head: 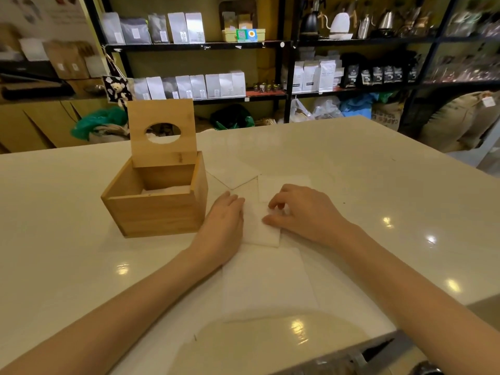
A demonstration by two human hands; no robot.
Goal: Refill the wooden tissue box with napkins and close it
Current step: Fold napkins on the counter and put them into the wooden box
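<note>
Head camera looks forward and down, close over the table [351, 163]

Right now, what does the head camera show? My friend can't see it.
Two bare hands, the left hand and right hand, press on a white napkin on a pale table. Left of them, a wooden tissue box stands open, its lid upright.

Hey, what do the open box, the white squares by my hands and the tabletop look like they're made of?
Box: light wood, possibly bamboo, with visible grain and a matte finish. White squares: soft paper napkins, thin, matte, folded into a small stack. Tabletop: glossy cream surface mirroring the ceiling lights; stone or laminate, can't tell which.
</note>
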